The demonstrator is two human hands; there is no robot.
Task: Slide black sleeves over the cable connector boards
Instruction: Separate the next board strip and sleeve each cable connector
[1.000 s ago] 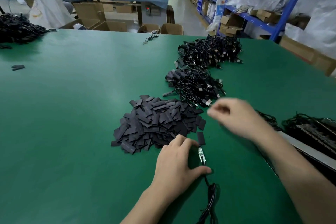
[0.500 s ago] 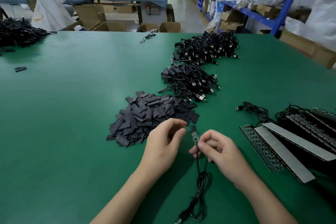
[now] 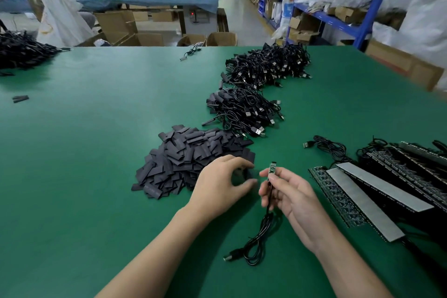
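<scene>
Since half a second earlier, the right hand (image 3: 287,191) had raised the board (image 3: 272,170), pinching its lower end, cable (image 3: 256,244) trailing below. The board's long axis pointed up and away. Just left of it, the left hand (image 3: 223,182) seemed to pinch a sleeve (image 3: 244,173) beside the pile (image 3: 188,159). A green table (image 3: 96,152) carried everything, with shelves (image 3: 326,17) beyond.

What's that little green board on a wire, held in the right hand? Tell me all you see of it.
The small green circuit board is a narrow strip with tiny parts on its face and a dark top end. It stands nearly upright above the green table, bare. The right hand pinches its lower end. A thin black cable runs down from it to a loose coil. The left hand, pinching a black sleeve, is close beside it, not touching.
</scene>
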